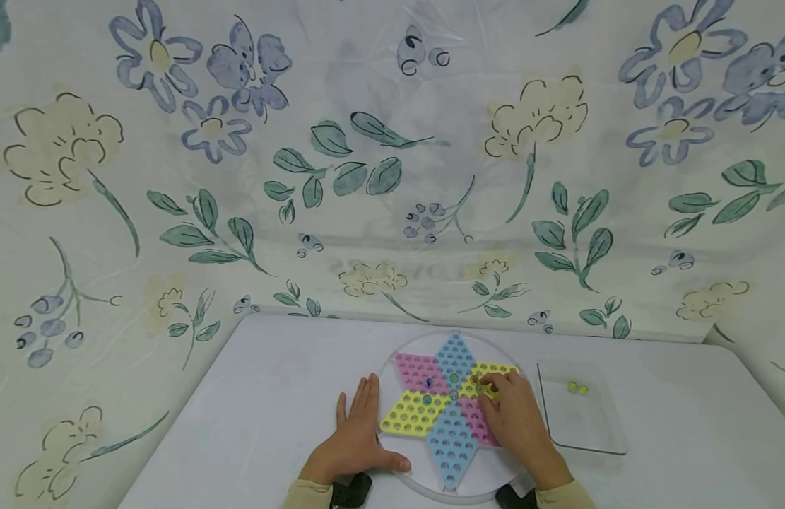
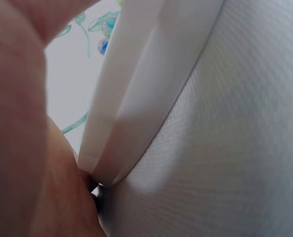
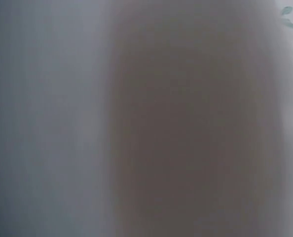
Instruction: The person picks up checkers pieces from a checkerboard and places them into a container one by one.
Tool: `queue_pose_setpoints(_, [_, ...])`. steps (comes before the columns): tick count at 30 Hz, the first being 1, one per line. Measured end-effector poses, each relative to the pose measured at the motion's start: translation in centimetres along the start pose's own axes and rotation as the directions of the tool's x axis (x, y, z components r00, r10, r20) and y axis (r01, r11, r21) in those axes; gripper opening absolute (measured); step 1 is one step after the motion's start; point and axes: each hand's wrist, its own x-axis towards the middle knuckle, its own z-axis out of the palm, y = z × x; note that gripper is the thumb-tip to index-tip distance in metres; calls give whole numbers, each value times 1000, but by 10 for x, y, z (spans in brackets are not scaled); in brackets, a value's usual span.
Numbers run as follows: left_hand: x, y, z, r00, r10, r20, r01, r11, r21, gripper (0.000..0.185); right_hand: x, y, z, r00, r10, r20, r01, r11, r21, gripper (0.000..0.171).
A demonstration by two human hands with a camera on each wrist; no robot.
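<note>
Left hand (image 1: 357,438) lies flat, fingers straight, against the Chinese checkers board (image 1: 452,417); right hand (image 1: 516,420) fingertips pinch a marble (image 1: 480,387) there.

Glossy plastic game board (image 1: 452,417), clear tray (image 1: 579,424)

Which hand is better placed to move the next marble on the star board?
Right hand: its fingertips already sit on the round white star-patterned marble board, beside the clear plastic tray. Left hand lies flat at the rim.

Soft even light, faint shadows; head view bends at its edges, right wrist view wholly blurred.
</note>
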Motion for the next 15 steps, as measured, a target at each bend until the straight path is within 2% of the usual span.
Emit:
queue_pose_setpoints(8, [0,1,0,1000,-9,3,9,1000,0,146,4,-1,1,998,51,43,-50,998,-28,17])
queue_pose_setpoints(15, [0,1,1,1000,-14,1,14,1000,12,146,6,0,4,997,75,29,-73,996,-41,17])
